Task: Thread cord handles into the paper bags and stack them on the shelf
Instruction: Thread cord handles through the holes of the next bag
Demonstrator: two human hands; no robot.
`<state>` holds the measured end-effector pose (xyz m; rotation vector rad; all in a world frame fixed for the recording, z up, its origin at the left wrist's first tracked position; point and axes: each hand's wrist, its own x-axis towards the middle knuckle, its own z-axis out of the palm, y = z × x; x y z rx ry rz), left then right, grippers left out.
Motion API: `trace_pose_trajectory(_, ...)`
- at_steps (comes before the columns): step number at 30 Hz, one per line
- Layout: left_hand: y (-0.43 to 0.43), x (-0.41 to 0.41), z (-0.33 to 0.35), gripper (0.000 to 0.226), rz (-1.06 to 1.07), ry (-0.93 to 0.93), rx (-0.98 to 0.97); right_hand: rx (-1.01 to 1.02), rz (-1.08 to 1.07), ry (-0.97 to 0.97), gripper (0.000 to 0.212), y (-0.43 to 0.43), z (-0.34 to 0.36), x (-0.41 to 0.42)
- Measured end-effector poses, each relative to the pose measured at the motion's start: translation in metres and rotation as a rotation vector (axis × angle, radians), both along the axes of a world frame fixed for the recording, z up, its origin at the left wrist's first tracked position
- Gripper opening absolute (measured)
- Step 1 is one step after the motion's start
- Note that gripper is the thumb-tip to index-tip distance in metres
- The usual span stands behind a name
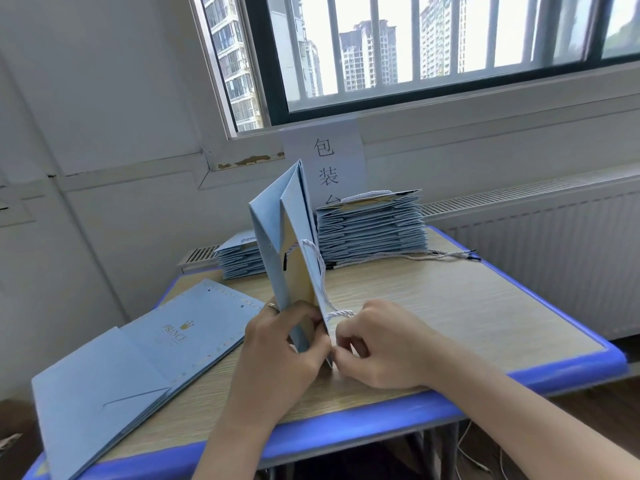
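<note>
Woodgrain desk [450, 306] — hands pinch twisted cord [323, 289], folded paper bag [277, 244].

R hand [377, 348] hides cord [341, 313] end — flat bag [114, 375] cropped at btm edge, sign [325, 164] partly behind stack [370, 223].

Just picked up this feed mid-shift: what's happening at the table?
A person is threading a cord into a blue bag held upright on the table. The left hand grips the bag's near edge; the right hand pinches the cord beside it. A taller stack and a shorter stack of bags sit at the back, loose cords lie beside the taller, and flat bags lie at the left.
</note>
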<state>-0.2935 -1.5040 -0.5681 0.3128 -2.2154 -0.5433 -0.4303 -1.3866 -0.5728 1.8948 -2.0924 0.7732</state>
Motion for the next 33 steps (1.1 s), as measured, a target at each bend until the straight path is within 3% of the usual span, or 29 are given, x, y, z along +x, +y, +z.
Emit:
trace_pose_trajectory(4, -0.001, -0.0007, -0.0016, 0.022, -0.008, -0.04, -0.01, -0.012, 0.009, 0.007, 0.03, 0.0003, 0.0026, 0.0006)
trace_pose_trajectory(9, 0.0024, -0.0001, 0.0008, 0.011, -0.015, 0.009, 0.014, -0.044, 0.044, 0.015, 0.036, -0.0006, 0.0033, 0.0015)
trace_pose_trajectory(13, 0.0022, -0.0015, -0.0011, 0.023, 0.005, 0.015, 0.039, -0.035, 0.045, 0.015, 0.035, -0.0011, 0.0011, 0.0005)
trace_pose_trajectory(17, 0.0013, -0.0031, -0.0013, 0.009, 0.031, 0.024, 0.029, -0.036, 0.049, 0.003, 0.036, -0.001, 0.0003, 0.0003)
trace_pose_trajectory(33, -0.0022, -0.0024, -0.0036, 0.023, -0.003, -0.008, 0.023, 0.006, -0.046, -0.025, 0.042, -0.0031, 0.0, -0.0006)
